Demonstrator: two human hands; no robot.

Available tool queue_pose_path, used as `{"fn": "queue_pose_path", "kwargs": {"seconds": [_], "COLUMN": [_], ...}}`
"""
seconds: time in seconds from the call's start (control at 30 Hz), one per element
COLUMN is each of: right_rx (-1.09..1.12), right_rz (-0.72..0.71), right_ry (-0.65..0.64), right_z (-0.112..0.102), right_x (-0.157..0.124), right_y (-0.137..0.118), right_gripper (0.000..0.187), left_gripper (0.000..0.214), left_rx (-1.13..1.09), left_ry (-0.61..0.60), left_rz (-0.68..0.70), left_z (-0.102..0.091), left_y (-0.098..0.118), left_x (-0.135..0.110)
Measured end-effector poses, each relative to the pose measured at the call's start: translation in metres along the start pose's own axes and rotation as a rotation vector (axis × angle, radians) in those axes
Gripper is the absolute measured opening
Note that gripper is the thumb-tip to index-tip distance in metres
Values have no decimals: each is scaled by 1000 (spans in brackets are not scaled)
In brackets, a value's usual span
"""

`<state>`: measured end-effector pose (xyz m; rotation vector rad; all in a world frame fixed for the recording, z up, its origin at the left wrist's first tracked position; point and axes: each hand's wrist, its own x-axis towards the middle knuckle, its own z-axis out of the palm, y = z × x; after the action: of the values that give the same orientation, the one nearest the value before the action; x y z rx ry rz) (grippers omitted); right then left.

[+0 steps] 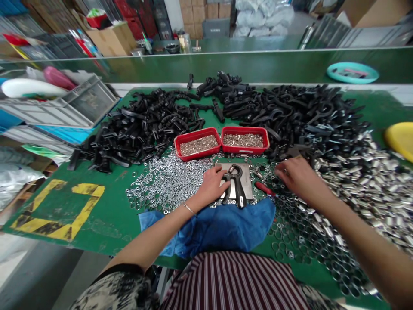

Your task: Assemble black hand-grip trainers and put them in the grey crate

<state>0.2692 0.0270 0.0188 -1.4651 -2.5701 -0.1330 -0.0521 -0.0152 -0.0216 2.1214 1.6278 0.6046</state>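
Observation:
My left hand (212, 186) is closed around the left handle of a black hand grip strengthener (238, 187), which lies over a flat metal plate (249, 181). To the right, my right hand (295, 175) hovers over the small parts, its fingers bent together; what they hold, if anything, is hidden. A red-handled tool (265, 188) lies between the plate and that hand. Two red trays (197, 154) of small metal pins stand just behind the plate. In front of it a blue cloth (222, 230) is bunched up.
Black plastic handles (138, 129) are heaped at left, and more black parts (290, 107) at right. Small nuts and rings (167, 176) spread left of the plate. Silver cylinders (371, 185) and metal rings (297, 241) cover the right side. Grey crates (87, 101) stand beyond the left edge.

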Motion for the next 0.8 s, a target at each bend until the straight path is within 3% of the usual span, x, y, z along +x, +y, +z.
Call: {"fn": "queue_pose_path", "kwargs": {"seconds": [0.07,0.13,0.27,0.33,0.43,0.57,0.63,0.8], "right_rx": [44,24,87,229,671,1237,1328,1309], "right_rz": [-65,-63,74,208,281,365,433,501], "right_ry": [-145,-203,-236,-171,-39,109,149,82], "right_z": [20,32,22,6,-10,2,17,47], "right_x": [-6,-9,-2,7,24,43,50,58], "right_y": [-26,-43,-41,-35,-38,-73,-92,-115], "right_gripper": [30,30,28,27,35,36,39,42], "left_gripper": [45,53,64,64,64,62,61,60], "left_rx": [35,44,50,47,36,11,-6,-44], "left_ry": [2,-2,-81,-109,-120,-108,-103,-107], "left_rz": [9,26,60,77,105,91,83,59], "left_z": [5,7,3,1,-1,0,1,3], "left_y": [-6,-6,-3,-4,-5,-6,-6,-9], "left_x": [-4,-6,-2,1,4,2,1,-1]}}
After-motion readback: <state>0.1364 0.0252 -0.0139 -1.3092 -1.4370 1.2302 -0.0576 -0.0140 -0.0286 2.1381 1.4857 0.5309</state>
